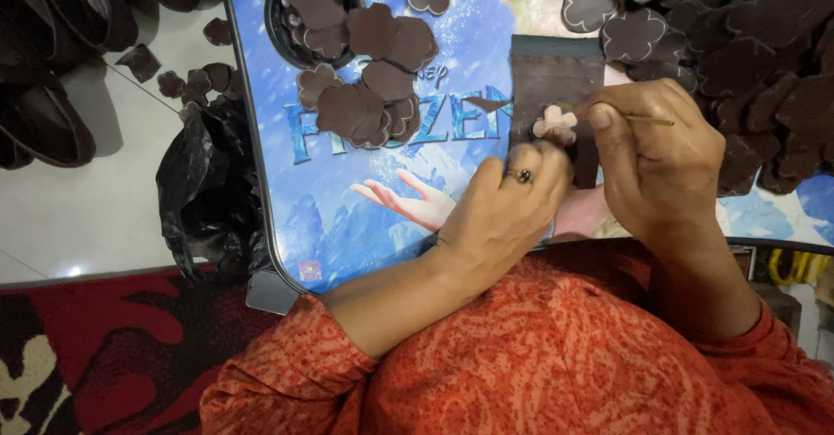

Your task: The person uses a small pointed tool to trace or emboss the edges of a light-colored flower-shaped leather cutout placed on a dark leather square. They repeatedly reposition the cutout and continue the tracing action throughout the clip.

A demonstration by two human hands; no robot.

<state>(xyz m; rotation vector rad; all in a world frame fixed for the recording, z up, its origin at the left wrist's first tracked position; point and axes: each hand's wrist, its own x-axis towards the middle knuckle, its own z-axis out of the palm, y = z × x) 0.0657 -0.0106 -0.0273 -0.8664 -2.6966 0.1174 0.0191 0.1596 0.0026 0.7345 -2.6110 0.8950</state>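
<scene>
My left hand (504, 205), with a ring on one finger, pins a small pale flower-shaped piece (554, 123) against a dark brown rectangular sheet (556, 75) on the blue printed table (330, 201). My right hand (660, 153) grips a thin stick (650, 121), perhaps a brush, with its working end at the flower piece. Both hands almost touch over the piece.
A heap of dark brown flower-shaped cutouts (747, 53) lies at the right, another cluster (365, 79) spills from a black dish (280, 27) at the top left. A black plastic bag (208, 192) and dark scraps (195, 79) lie on the white floor to the left.
</scene>
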